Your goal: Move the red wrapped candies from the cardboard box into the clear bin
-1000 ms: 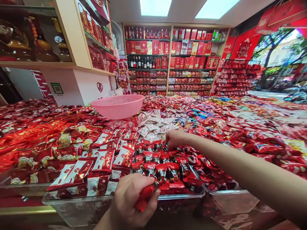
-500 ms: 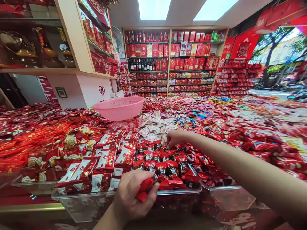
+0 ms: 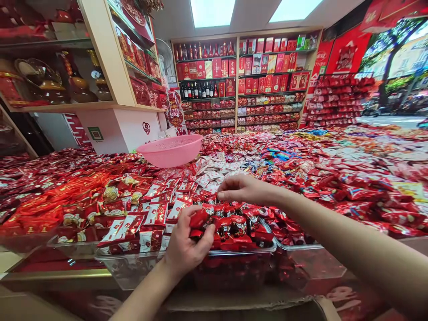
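My left hand (image 3: 189, 240) is closed round red-wrapped candies (image 3: 199, 220) above the front edge of a clear plastic bin (image 3: 240, 252). Red and black packets (image 3: 238, 226) lie in rows in the right part of this bin, and white and red packets (image 3: 156, 214) fill its left part. Over the back of the red and black packets hangs my right hand (image 3: 242, 189), its fingers bent and pressed together near the packets; what they hold, if anything, is hidden.
A pink basket (image 3: 170, 154) sits on the candy heap behind the bin. White packets (image 3: 214, 171) lie beyond my right hand. A shelf cabinet (image 3: 130, 104) juts out at the left, and a cardboard box edge (image 3: 240, 308) shows below.
My left hand has moved up slightly with its candies. My right hand has shifted a little left, with its fingers now stretched further forward. The camera view has also shifted slightly.
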A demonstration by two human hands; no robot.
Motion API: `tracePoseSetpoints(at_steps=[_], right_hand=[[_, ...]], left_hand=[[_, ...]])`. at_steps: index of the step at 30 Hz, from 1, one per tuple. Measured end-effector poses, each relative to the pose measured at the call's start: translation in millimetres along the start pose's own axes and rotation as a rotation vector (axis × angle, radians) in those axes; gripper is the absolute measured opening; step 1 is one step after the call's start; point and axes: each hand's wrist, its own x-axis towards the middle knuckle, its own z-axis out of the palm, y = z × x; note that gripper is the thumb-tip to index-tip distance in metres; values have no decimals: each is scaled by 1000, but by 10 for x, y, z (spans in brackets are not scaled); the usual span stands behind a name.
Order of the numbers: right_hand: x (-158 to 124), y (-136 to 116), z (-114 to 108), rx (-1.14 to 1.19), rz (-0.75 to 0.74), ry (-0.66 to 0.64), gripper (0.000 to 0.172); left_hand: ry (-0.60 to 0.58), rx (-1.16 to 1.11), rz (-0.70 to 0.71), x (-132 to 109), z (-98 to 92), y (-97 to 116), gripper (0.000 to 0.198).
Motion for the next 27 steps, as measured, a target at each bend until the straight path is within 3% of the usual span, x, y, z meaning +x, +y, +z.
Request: tracePoseSetpoints(at_steps=[2, 4, 9, 11, 15, 17, 19, 21, 23, 27], right_hand=[[-114, -202, 60, 177, -101, -33, 27], [-170, -308, 124, 222, -128, 15, 20], [-135, -159, 223, 230, -84, 179, 14], [-94, -15, 219, 256, -15, 245, 17], [69, 266, 199, 189, 166, 377, 19], [197, 349, 236, 110, 228, 382, 15], [336, 373, 312, 57, 261, 359, 10], [462, 352, 400, 25, 274, 337, 18], [561, 313, 473, 3, 283, 329, 24], [678, 259, 539, -46, 305, 292, 20]], left_hand=[[-96, -103, -81, 99, 12, 81, 43], [-187, -204, -145, 178, 28, 151, 52], [-265, -288, -302, 232, 9, 199, 63], [-209, -244, -342, 223, -45, 180, 59], [99, -196, -321, 192, -193, 92, 36], [220, -244, -325, 168, -247, 25, 26], [252, -345, -354, 140, -277, -36, 21], [267, -424, -380, 112, -291, -69, 20], [296, -426, -385, 93, -299, -67, 21], [306, -371, -380, 80, -339, -22, 32]])
